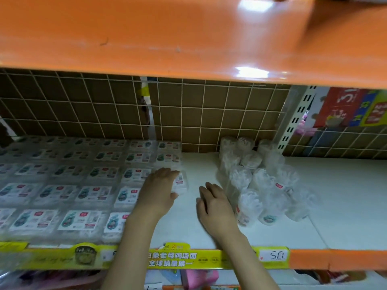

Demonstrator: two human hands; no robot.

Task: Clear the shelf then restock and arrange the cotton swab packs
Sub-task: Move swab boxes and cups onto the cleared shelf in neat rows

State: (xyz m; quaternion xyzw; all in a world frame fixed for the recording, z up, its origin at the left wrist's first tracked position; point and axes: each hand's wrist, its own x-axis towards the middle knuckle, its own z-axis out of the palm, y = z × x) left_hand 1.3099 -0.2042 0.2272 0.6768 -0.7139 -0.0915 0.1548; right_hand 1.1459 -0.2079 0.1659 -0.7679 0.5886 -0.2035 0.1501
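Flat clear cotton swab packs (88,193) with teal and white labels lie in several rows across the left half of the white shelf (345,206). My left hand (159,189) lies on top of the rightmost pack (181,183), fingers curved over its far edge. Round clear cotton swab tubs (261,183) stand clustered to the right of centre. My right hand (215,204) hovers over the bare strip between the two groups, fingers relaxed and spread, close to the nearest tub and holding nothing.
An orange shelf board (167,38) hangs low overhead. A wire grid back panel (209,114) closes the rear. A yellow price strip (188,258) runs along the front edge. Colourful boxes (351,109) sit behind the upright at the right.
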